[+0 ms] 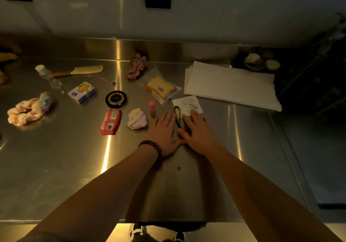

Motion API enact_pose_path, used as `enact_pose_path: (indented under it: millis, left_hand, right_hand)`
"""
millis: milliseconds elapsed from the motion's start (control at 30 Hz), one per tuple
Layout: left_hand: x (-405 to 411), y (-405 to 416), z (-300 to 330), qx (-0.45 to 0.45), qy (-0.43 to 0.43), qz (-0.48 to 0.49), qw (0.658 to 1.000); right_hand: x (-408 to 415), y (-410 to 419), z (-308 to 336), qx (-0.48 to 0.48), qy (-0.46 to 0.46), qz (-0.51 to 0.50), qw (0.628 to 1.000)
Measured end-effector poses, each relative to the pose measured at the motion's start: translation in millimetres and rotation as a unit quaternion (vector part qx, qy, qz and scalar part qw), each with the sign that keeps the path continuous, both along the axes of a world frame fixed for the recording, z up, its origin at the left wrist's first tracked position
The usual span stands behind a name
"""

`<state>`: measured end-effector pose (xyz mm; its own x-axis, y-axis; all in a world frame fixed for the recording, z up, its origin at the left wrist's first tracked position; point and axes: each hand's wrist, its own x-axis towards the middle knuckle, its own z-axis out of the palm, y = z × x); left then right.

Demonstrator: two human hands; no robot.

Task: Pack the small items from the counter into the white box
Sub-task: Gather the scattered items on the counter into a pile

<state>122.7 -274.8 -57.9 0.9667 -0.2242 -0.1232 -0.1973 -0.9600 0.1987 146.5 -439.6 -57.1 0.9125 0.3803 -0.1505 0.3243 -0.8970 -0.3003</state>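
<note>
Lying between flat hands (179, 129): a black loop (177, 115).

Glossy steel counter (56, 166) (streaky reflections), matt white cloth (230, 86).

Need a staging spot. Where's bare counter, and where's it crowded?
Bare: the counter near edge, left of the left hand and below the red packet; also right of the right hand, below the white folded cloth. Crowded: centre band from the tissue pack to the drawing card.
</note>
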Motion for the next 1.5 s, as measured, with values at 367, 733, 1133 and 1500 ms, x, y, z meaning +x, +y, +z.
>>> enact_pose_path:
  millis: [367,733,1133,1500]
  left_hand:
    - [-44,14,22,-0.067,-0.055,0.082,0.993]
    - [-142,131,47,-0.031,-0.103,0.269,0.957]
    - [-187,345,41,-0.006,-0.131,0.365,0.922]
    - [-161,511,-8,-0.024,-0.019,0.304,0.952]
  right_hand:
    - [-26,1,15,0.129,-0.074,-0.028,0.988]
    - [-89,99,37,0.145,-0.058,0.058,0.986]
    - [-110,326,41,0.124,-0.080,0.191,0.970]
    - [-79,524,20,-0.076,-0.094,0.162,0.979]
